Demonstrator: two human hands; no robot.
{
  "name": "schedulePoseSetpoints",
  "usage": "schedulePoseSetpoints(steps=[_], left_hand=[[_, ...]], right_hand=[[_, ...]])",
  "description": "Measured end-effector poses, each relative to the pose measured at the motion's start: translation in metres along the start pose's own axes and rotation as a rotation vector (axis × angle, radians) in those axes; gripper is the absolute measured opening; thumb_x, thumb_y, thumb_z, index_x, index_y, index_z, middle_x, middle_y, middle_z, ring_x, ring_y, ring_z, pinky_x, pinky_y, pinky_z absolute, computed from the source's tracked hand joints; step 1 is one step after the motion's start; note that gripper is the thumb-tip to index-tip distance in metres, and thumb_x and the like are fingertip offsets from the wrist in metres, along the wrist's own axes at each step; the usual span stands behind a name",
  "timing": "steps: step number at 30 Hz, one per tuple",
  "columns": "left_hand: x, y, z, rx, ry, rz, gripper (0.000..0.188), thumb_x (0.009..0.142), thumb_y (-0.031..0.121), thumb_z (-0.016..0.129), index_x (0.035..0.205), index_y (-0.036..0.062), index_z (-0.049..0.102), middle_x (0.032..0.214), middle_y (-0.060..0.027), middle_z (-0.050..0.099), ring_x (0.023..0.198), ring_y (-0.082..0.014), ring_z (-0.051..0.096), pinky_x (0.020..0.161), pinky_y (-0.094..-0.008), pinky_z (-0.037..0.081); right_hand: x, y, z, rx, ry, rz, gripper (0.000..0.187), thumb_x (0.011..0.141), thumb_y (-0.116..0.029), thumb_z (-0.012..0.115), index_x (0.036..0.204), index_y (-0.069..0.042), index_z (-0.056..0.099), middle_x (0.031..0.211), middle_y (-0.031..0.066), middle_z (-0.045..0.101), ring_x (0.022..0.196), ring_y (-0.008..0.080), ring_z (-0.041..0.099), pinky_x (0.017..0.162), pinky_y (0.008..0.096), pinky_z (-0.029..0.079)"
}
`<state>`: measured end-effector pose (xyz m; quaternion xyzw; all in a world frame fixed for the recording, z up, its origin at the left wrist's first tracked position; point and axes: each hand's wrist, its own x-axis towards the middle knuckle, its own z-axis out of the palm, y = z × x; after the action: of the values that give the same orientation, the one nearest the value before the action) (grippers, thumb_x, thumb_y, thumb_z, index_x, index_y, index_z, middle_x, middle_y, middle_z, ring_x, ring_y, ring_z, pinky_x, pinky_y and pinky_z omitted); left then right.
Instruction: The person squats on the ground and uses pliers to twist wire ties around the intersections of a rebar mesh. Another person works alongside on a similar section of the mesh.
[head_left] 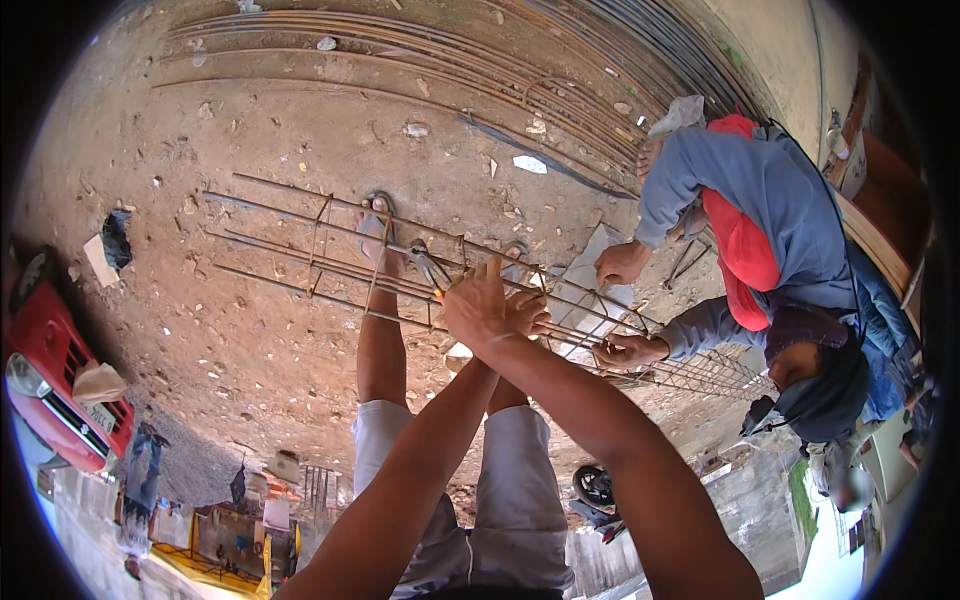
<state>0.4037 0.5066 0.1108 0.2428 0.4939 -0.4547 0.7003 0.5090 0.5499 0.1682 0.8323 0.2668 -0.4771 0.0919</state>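
A long cage of thin rusty steel bars (270,218), tied with square stirrups, stretches across the middle in front of me. My forearms cross over it. My right hand (474,303) is closed round the handles of a pair of pincers (430,268), whose metal head points up-left among the bars. Just right of it and partly behind my right wrist, my left hand (527,312) is closed on the cage, its fingers bent round a bar. At the right, a co-worker's two hands (628,351) are at the same cage.
The co-worker (770,220) in a blue-grey jacket crouches close on the right. Loose rebar (420,45) lies along the far ground. My sandalled foot (376,225) stands beneath the cage. A red car (62,375) is at the left, and stones and scraps dot the dirt.
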Motion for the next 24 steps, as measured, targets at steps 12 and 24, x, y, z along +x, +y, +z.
schedulePoseSetpoints(steps=[12,24], left_hand=[[-0.102,-0.073,-0.039,0.371,-0.037,0.075,0.036,0.096,0.025,0.062,0.126,0.0054,0.06,0.117,-0.0095,0.066,0.093,-0.0211,0.068,0.068,-0.0337,0.059],[-0.018,0.016,-0.014,0.886,0.249,0.386,0.026,0.096,0.024,0.057,0.108,0.0025,0.066,0.102,-0.0128,0.07,0.086,-0.0214,0.07,0.072,-0.0301,0.056]], right_hand=[[-0.034,0.023,0.012,0.983,0.045,0.249,0.033,0.09,-0.026,0.05,0.106,0.003,0.054,0.082,0.0218,0.066,0.074,0.0378,0.068,0.068,0.0508,0.054],[-0.159,0.187,-0.085,0.108,-0.403,0.097,0.032,0.089,-0.02,0.06,0.12,-0.011,0.062,0.088,0.0144,0.069,0.084,0.0298,0.069,0.071,0.0438,0.052]])
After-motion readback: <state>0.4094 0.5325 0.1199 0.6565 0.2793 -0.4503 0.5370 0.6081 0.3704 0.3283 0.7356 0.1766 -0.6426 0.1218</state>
